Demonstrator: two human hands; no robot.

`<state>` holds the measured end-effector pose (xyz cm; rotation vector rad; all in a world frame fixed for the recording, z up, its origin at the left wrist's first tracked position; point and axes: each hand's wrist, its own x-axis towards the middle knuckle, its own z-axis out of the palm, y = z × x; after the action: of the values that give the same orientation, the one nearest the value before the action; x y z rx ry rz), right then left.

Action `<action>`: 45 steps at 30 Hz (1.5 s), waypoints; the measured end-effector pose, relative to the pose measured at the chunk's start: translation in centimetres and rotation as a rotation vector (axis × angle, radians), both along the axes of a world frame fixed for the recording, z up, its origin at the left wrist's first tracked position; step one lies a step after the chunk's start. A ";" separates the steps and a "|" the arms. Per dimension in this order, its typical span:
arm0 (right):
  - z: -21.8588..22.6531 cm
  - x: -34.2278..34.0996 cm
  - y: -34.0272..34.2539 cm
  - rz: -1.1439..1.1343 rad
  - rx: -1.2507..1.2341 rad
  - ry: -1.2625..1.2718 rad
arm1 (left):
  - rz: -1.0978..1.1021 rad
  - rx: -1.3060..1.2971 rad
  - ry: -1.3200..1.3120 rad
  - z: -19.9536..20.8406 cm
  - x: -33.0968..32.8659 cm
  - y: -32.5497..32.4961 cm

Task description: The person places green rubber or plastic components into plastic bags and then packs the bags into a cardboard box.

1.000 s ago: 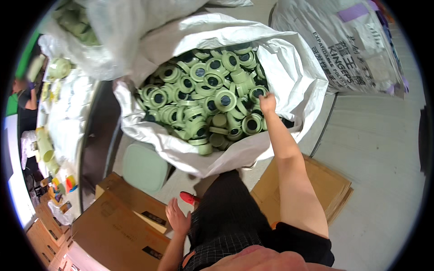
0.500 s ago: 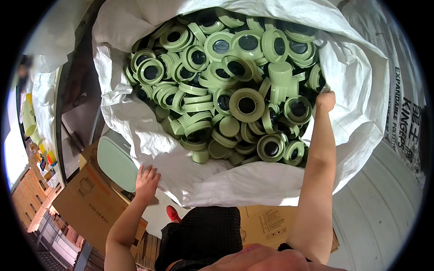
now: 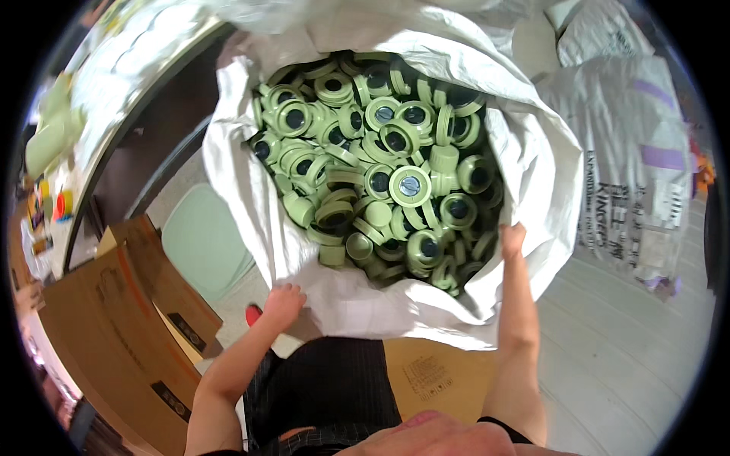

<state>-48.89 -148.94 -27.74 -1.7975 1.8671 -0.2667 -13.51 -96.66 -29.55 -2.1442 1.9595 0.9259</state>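
Note:
A large white woven sack point(image 3: 357, 315) stands wide-mouthed in front of me. Many pale green plastic ring-shaped lids fill it, some with black centres; one round lid point(image 3: 411, 186) lies face up near the middle, and a short ribbed green cap point(image 3: 444, 159) sits beside it. My left hand point(image 3: 286, 305) is closed on the sack's cloth at the near left, outside the mouth. On the right side, my right hand point(image 3: 512, 240) grips the sack's folded rim, its fingertips partly hidden by the cloth. Neither hand holds a lid.
A pale green stool seat point(image 3: 207, 243) and brown cartons point(image 3: 122, 327) stand at the left, below a table point(image 3: 114, 129) with small items on it. Another flat carton point(image 3: 433, 372) lies near my legs. Full printed plastic sacks point(image 3: 623, 167) stand at the right on the grey floor point(image 3: 608, 349).
The view has shifted, and the sack's mouth looks narrower on the right. My left hand has gone from spread fingers to closed on the cloth; my right hand sits nearer on the rim.

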 end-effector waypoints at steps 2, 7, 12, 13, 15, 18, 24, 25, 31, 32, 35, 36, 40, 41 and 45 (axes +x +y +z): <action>8.1 4.1 9.4 -0.093 0.020 -0.265 | 0.076 -0.015 -0.030 -4.5 -0.7 2.7; 26.0 2.6 34.9 -0.107 0.225 -0.253 | 0.082 0.076 -0.022 -3.8 0.9 5.7; 28.8 -2.3 33.3 -0.377 0.392 -0.502 | 0.103 0.144 -0.051 -4.6 0.0 7.0; 27.7 -1.3 30.8 -0.530 0.417 -0.518 | 0.110 0.159 -0.057 -5.3 -0.4 7.7; 21.2 -2.6 27.4 -0.358 0.309 -0.376 | 0.117 0.236 -0.036 -4.9 -0.2 7.2; 15.5 1.7 22.8 -0.079 0.272 -0.212 | 0.139 0.234 -0.030 -3.7 -1.1 5.6; 11.5 5.3 13.8 0.013 0.194 -0.118 | 0.102 0.006 -0.029 -2.0 -3.9 2.7; 11.6 6.2 13.9 0.071 0.131 0.039 | 0.134 0.024 -0.041 -2.4 -4.8 2.2; 8.0 7.4 30.0 0.757 0.101 0.327 | 0.422 0.251 0.154 -4.6 -7.2 -1.0; 7.2 7.5 33.2 0.885 0.192 0.263 | 0.459 0.277 0.256 -4.1 -6.0 -1.4; 1.0 4.0 38.1 0.890 0.581 0.641 | 0.398 0.383 0.388 -3.5 -4.6 -0.9; -0.8 3.2 38.2 0.747 0.630 0.636 | 0.398 0.395 0.409 -2.5 -3.9 -1.4; -3.0 2.0 35.4 0.245 0.601 0.463 | 0.588 0.324 0.489 0.2 -3.0 -4.1; -0.9 4.8 33.4 0.188 0.507 0.389 | 0.643 0.312 0.506 0.3 -2.4 -4.6; 7.4 8.0 29.3 0.052 0.474 0.249 | 0.715 0.198 0.568 5.4 0.2 -5.4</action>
<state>-40.90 -119.60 -20.31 -1.5944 1.8442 0.4067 -13.35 -102.11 -24.16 -2.6938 1.1141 1.9130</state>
